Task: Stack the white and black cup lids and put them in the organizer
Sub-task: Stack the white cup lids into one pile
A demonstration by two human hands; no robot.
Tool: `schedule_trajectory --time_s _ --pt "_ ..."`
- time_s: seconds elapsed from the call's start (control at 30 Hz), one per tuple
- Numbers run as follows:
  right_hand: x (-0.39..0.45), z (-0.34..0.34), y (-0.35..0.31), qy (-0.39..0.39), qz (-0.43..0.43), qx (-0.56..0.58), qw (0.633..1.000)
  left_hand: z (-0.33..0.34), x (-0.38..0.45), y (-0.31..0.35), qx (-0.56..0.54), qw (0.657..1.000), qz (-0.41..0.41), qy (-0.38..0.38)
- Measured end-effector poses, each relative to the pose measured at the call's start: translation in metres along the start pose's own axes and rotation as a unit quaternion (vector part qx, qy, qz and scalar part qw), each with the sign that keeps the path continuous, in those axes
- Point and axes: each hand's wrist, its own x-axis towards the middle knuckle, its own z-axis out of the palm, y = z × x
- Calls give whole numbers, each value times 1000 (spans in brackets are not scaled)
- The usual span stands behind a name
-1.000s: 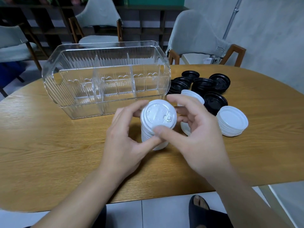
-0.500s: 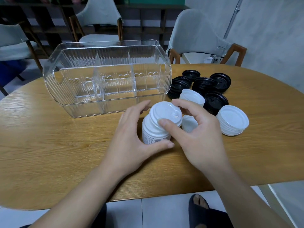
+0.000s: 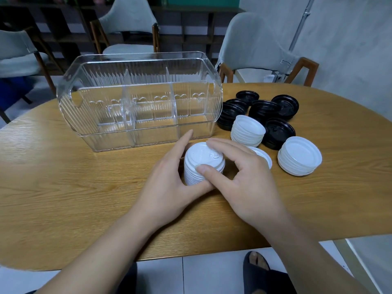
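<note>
Lid piles (image 3: 263,124) crowd the organizer's (image 3: 140,100) right end; its open top is unobstructed.

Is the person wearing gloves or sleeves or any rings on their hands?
No. Both the left hand and the right hand are bare: no gloves, rings, watch or bracelets show. No sleeves reach the forearms in view. Fingernails look short and unpainted.
</note>
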Motion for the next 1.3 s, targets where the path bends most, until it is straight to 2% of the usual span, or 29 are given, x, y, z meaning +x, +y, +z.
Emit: schedule_trajectory --time_s 0.2,0.57,0.8,0.97,1.1,1.3 --pt "5 -10 1 -45 5 38 998 0 2 -3 -23 1000 -13 -10" --pt "-1 -7 -14 28 13 -71 997 2 2 -7 -7 1000 -17 9" --pt "-2 -8 -9 16 45 -14 999 2 3 -7 7 1000 7 6" --pt "-3 -16 -5 17 35 -6 999 2 4 -6 3 1000 12 8" --pt "-1 -31 6 64 19 -94 993 1 2 -3 2 1000 9 10" --pt "-4 -42 31 14 43 -291 956 3 3 -2 -20 1000 6 17"
